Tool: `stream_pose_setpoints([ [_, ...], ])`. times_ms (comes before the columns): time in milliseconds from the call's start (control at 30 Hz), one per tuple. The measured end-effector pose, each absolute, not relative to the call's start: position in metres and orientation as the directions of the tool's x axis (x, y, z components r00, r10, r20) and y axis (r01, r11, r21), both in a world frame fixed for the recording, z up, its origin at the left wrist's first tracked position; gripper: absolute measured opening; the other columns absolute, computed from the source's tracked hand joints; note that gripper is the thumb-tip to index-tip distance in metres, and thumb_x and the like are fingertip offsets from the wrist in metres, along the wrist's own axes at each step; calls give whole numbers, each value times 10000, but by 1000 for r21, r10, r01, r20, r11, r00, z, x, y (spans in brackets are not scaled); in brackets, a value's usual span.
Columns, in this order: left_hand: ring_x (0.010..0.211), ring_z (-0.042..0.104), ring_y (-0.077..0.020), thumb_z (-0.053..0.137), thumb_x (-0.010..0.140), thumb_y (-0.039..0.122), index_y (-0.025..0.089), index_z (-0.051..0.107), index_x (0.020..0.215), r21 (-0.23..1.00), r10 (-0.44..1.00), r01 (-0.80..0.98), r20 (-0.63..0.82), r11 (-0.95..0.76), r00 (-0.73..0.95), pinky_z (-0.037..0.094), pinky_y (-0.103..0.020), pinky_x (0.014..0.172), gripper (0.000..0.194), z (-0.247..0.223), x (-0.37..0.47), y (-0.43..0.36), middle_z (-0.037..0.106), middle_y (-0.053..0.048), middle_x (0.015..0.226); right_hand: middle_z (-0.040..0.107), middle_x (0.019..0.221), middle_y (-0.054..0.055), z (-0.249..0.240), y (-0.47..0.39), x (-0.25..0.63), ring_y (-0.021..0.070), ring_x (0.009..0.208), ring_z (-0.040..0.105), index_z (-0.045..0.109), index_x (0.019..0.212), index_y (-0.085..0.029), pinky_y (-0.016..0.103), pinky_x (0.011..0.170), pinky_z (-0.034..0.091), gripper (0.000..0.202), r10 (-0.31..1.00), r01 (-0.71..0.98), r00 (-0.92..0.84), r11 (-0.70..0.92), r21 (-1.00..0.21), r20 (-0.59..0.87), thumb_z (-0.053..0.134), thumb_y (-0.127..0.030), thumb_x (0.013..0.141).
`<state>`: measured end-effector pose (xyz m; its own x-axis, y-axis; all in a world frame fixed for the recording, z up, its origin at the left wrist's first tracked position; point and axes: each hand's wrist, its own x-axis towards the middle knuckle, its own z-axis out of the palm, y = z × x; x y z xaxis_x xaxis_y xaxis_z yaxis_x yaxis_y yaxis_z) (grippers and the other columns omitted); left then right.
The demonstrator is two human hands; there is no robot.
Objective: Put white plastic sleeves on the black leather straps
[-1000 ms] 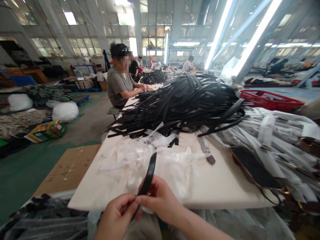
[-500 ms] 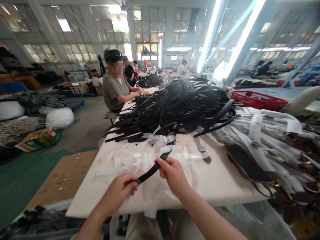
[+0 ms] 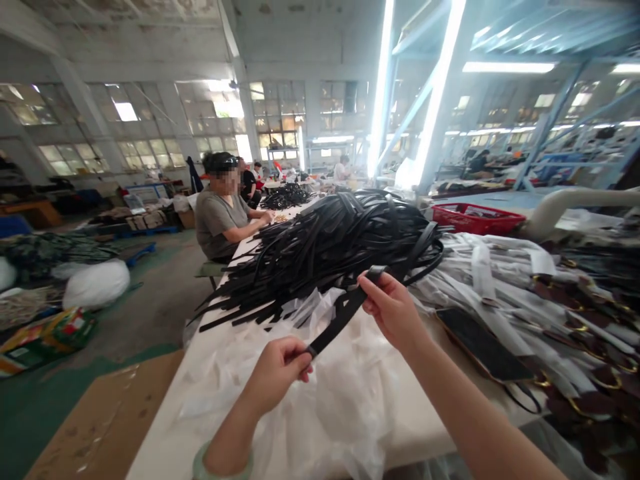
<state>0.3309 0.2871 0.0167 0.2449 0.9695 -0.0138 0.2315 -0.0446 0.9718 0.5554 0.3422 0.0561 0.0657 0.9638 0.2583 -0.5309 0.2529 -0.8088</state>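
Observation:
A black strap (image 3: 337,325) is stretched slantwise between my two hands, over a white table (image 3: 400,407). Its lower end is pinched in my left hand (image 3: 284,370). Higher up and to the right, my right hand (image 3: 387,303) grips the strap, which curls over at my fingertips. Thin translucent white sheets (image 3: 335,393) lie crumpled on the table beneath both hands. Just beyond them rises a large heap of black straps (image 3: 340,240).
White-wrapped straps (image 3: 485,273) with brass and brown ends are piled on the right, beside a dark flat case (image 3: 483,343). A red basket (image 3: 475,219) stands behind. A person (image 3: 220,210) sits at the table's far left; cardboard (image 3: 110,413) lies lower left.
Both hands have moved up and to the right, and a longer stretch of strap now spans them. The view has tilted up, showing more ceiling.

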Motion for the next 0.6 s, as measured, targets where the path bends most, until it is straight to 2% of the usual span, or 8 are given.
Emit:
stream_pose_setpoints([
  [100, 544, 579, -151, 688, 745, 439, 130, 655, 715, 982, 967, 189, -45, -3, 250, 440, -252, 545, 312, 27, 329, 272, 638, -32, 619, 584, 633, -28, 67, 327, 552, 68, 422, 480, 661, 830, -159, 178, 372, 374, 281, 931, -371, 72, 358, -857, 357, 836, -341, 706],
  [200, 548, 585, -155, 705, 741, 430, 128, 681, 732, 987, 963, 155, -79, 39, 259, 445, -250, 551, 302, 37, 329, 251, 659, -43, 621, 571, 564, -28, 74, 300, 543, 98, 386, 515, 636, 813, -170, 196, 358, 415, 257, 910, -229, -5, 402, -887, 414, 802, -352, 739],
  [333, 560, 597, -161, 677, 735, 290, 146, 714, 695, 981, 966, 168, -131, 94, 224, 445, -244, 569, 155, 43, 330, 223, 670, -35, 606, 556, 567, -23, 68, 260, 527, 119, 364, 550, 588, 771, -183, 197, 330, 429, 226, 914, -266, -174, 315, -911, 367, 753, -338, 773],
  [400, 568, 602, -168, 650, 714, 254, 151, 721, 655, 971, 976, 213, -142, 106, 163, 441, -246, 574, 138, 41, 330, 215, 671, -34, 605, 573, 611, -10, 61, 249, 521, 124, 375, 566, 577, 771, -188, 199, 331, 435, 221, 915, -282, -187, 299, -912, 358, 734, -344, 788],
  [500, 567, 598, -175, 687, 681, 297, 145, 732, 666, 969, 985, 210, -149, 128, 87, 443, -255, 583, 159, 32, 325, 211, 677, -39, 598, 592, 623, -1, 48, 252, 515, 125, 405, 579, 588, 780, -183, 206, 369, 456, 219, 924, -238, -164, 302, -923, 345, 735, -346, 792],
  [600, 574, 608, -178, 768, 679, 458, 135, 734, 813, 978, 979, 92, -195, 190, 59, 460, -263, 592, 352, 19, 316, 212, 705, -53, 650, 566, 522, -30, 33, 268, 511, 127, 403, 566, 590, 794, -180, 210, 398, 458, 243, 946, -196, -150, 258, -946, 289, 745, -368, 788],
])
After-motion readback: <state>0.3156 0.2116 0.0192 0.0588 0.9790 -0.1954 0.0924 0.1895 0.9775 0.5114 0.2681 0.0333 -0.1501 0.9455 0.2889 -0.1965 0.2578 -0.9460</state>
